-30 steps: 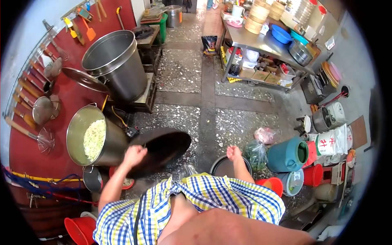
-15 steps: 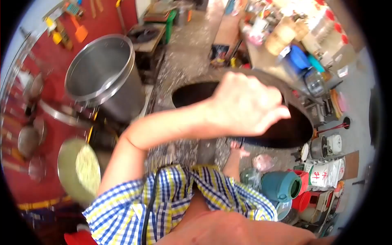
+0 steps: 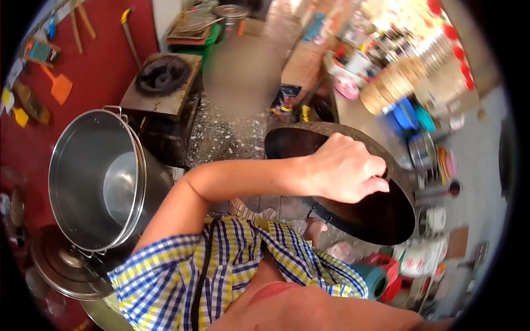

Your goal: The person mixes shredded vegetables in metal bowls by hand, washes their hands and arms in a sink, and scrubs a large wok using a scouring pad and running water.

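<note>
My left hand (image 3: 349, 170) is raised in front of the wok, its fingers curled into a fist. Whatever it holds is hidden in the fist. Behind it a big dark wok (image 3: 375, 218) stands tilted, its hollow side facing me. A small loop handle (image 3: 313, 211) shows on the wok's near rim. My right hand (image 3: 314, 227), small and partly covered by the checked shirt, is closed at that rim beside the handle.
At left stand a tall steel pot (image 3: 118, 182) and a round metal lid (image 3: 66, 262). Beyond is a burner (image 3: 163, 75) on a stand. A counter with bamboo steamers (image 3: 395, 83) and a blue basin (image 3: 403, 117) runs at right. A teal container (image 3: 370, 278) is near my right side.
My view has shifted, so the pot and burner show more fully and the pale-filled basin has mostly left the picture. The wok appears lower and more steeply tilted. My left hand stays fisted.
</note>
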The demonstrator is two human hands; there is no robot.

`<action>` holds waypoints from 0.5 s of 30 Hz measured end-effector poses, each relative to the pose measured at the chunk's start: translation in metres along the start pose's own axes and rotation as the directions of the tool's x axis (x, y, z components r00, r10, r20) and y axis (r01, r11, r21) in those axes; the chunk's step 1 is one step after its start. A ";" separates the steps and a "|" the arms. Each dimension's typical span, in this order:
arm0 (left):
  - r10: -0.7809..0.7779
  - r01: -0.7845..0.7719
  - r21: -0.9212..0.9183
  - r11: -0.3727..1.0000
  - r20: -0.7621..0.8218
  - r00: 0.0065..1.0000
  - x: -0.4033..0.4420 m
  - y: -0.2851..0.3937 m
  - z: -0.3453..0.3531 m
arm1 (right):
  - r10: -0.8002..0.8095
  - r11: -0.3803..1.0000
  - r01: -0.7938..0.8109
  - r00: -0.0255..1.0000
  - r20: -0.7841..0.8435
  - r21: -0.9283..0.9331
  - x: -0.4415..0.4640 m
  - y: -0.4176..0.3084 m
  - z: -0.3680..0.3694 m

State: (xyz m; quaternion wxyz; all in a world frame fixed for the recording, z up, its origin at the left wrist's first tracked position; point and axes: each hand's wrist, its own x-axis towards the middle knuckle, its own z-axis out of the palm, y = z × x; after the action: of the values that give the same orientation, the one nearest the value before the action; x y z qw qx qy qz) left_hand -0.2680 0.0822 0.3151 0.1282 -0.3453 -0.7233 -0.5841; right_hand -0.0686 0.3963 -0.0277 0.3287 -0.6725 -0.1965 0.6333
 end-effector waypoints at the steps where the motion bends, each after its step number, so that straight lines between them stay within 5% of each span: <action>1: -0.039 0.038 -0.016 0.999 -0.050 0.998 0.003 -0.015 -0.012 | -0.011 1.000 0.011 1.000 0.008 -0.001 -0.006 0.005 0.017; 4: 0.000 0.045 0.167 0.985 -0.262 0.965 -0.036 -0.034 -0.114 | -0.059 0.998 0.059 0.998 -0.010 0.033 -0.055 0.042 0.035; 6: -0.232 0.276 0.115 0.954 -0.296 0.926 -0.124 -0.018 -0.209 | -0.118 0.988 0.125 0.990 -0.076 0.095 -0.102 0.074 0.021; 7: -0.250 0.259 -0.045 0.965 -0.456 0.854 -0.177 -0.013 -0.244 | -0.172 0.978 0.173 0.985 -0.022 0.118 -0.125 0.091 0.018; 8: -0.340 0.337 -0.093 0.937 -0.465 0.817 -0.232 -0.019 -0.277 | -0.286 0.957 0.255 0.912 0.295 0.137 -0.146 0.106 0.025; 9: -0.502 0.458 -0.229 0.859 -0.553 0.665 -0.276 -0.037 -0.298 | -0.363 0.930 0.319 0.731 0.578 0.181 -0.165 0.120 0.057; 10: -0.535 0.419 -0.342 0.841 -0.642 0.549 -0.307 -0.062 -0.309 | -0.226 0.953 0.302 0.746 0.627 -0.016 -0.179 0.131 0.078; 11: -0.538 0.396 -0.378 0.837 -0.704 0.465 -0.323 -0.072 -0.320 | -0.203 0.967 0.246 0.895 0.397 -0.060 -0.253 0.144 0.110; 13: -0.597 0.405 -0.483 0.776 -0.770 0.225 -0.347 -0.067 -0.342 | -0.414 0.831 0.546 0.486 0.769 0.102 -0.344 0.156 0.136; 15: -0.630 0.409 -0.586 0.699 -0.776 -0.034 -0.372 -0.074 -0.349 | -0.314 0.883 0.461 0.439 0.842 0.089 -0.398 0.192 0.167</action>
State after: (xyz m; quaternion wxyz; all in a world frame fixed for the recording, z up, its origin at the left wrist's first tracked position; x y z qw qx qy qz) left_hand -0.1215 -0.3793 0.1395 0.2800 0.3809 -0.4973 -0.7275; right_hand -0.3100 0.0221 0.1306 0.2776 -0.2461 -0.5257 0.7655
